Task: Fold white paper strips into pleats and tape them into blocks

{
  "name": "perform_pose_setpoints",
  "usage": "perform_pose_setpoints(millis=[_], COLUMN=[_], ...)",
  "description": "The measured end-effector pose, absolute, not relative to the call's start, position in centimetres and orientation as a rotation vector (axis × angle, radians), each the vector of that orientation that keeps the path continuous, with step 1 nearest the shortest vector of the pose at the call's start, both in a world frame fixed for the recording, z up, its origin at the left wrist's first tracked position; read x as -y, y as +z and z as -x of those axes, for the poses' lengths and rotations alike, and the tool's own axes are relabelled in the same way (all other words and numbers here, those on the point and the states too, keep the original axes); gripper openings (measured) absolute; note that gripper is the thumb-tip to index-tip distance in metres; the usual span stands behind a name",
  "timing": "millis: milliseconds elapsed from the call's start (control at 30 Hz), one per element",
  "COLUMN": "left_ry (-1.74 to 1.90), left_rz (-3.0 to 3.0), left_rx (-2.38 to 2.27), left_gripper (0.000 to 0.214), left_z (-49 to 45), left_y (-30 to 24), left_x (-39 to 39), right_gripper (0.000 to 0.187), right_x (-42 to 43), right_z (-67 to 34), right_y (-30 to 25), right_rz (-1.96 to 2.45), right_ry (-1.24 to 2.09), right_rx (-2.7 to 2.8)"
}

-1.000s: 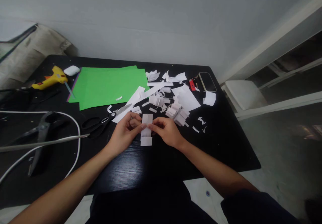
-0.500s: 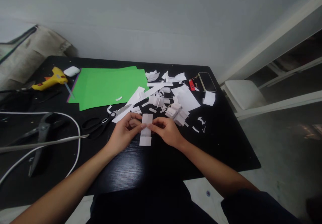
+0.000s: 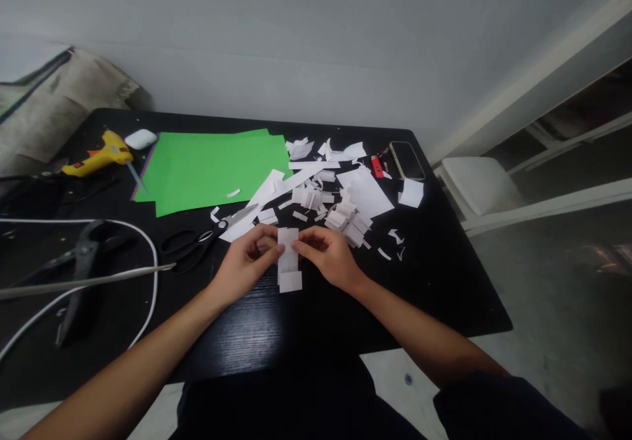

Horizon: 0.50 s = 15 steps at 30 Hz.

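Over the near part of the black tabletop (image 3: 419, 302), a folded white paper piece (image 3: 288, 262) is held between the two hands. Its left edge is pinched by the thumb and fingers of the left hand (image 3: 249, 255), its right edge by those of the right hand (image 3: 328, 255); only a narrow gap is left between the thumbs. Compared with half a second ago, the lower flap is swung to the right, and the thumbs are set slightly wider apart. By this, the piece seems to be adjusted within the grip rather than released, so its shaping is judged unfinished. Whether the tabletop is touched by the paper cannot be told.

Just beyond, black-handled scissors (image 3: 220, 226) are laid to the left, and a cluster of folded paper pieces (image 3: 348, 222) is gathered to the right. Farther back, green sheets (image 3: 222, 170) are spread beside a yellow glue gun (image 3: 106, 153), while a red lighter (image 3: 377, 166) and a phone (image 3: 407, 161) are placed at the far right.
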<state>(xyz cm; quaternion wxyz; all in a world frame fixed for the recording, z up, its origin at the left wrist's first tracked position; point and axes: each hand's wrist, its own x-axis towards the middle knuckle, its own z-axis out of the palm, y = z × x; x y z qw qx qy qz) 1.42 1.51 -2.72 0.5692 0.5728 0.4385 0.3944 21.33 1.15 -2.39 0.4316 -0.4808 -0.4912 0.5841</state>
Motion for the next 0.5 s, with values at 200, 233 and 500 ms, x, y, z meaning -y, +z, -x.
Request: perform_pose_setpoints(millis=[200, 233, 500], left_ry=[0.98, 0.987, 1.011], left_rz=[-1.345, -1.353, -1.457], left_rx=[-1.038, -1.044, -1.061], left_gripper=[0.019, 0.018, 0.013], left_z=[-1.73, -1.74, -1.42], left_y=[-2.37, -2.26, -1.91], left_x=[-1.47, -1.48, -1.59], right_gripper=[0.032, 0.032, 0.014], right_x=[-1.01, -1.01, -0.99], right_z=[-21.1, -21.06, -21.18], right_y=[-2.55, -2.6, -2.32], right_rz=[1.17, 1.155, 1.102], right_ry=[1.502, 1.505, 1.467], right_rx=[1.151, 1.135, 1.199])
